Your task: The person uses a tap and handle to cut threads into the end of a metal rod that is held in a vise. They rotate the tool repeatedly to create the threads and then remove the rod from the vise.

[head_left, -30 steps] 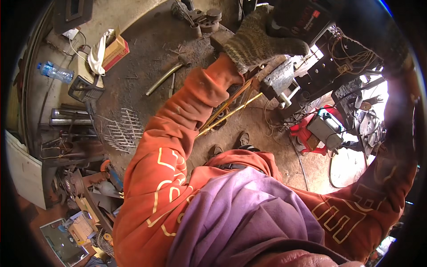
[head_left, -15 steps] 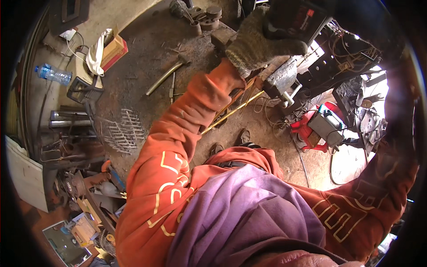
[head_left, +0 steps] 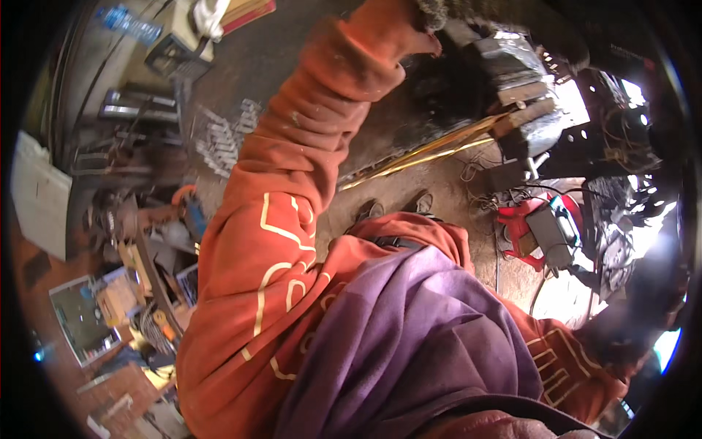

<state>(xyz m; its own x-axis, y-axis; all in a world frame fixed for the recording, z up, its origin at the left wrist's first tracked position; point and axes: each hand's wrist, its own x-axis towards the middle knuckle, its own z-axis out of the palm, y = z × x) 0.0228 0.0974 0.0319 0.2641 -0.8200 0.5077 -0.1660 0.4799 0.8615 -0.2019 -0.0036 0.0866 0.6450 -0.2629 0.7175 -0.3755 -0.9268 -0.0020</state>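
From the head camera, your left arm in its orange sleeve with pale yellow line print [head_left: 292, 219] climbs from the lower middle of the picture to the top edge, where only the knitted cuff of your left hand [head_left: 431, 11] shows in a grey work glove; the rest is cut off by the rim, so you cannot tell whether that hand is open or closed, or whether it grips anything. Just right of and below that cuff sits the grey metal block-shaped machine with its dark housing [head_left: 512, 66], the nearest thing to the hand, though contact cannot be made out. Under the machine, long thin yellow metal rods [head_left: 431, 150] run slantwise across the dusty concrete floor [head_left: 292, 51], well below the hand. Your right arm sweeps along the right rim in the same orange sleeve [head_left: 563, 362], and your right hand is lost in shadow and glare there, so its state cannot be told. A purple cloth garment [head_left: 409, 344] covers your chest, and a red and grey box-shaped welding unit [head_left: 545, 230] stands on the floor beside your dark shoes [head_left: 395, 208].
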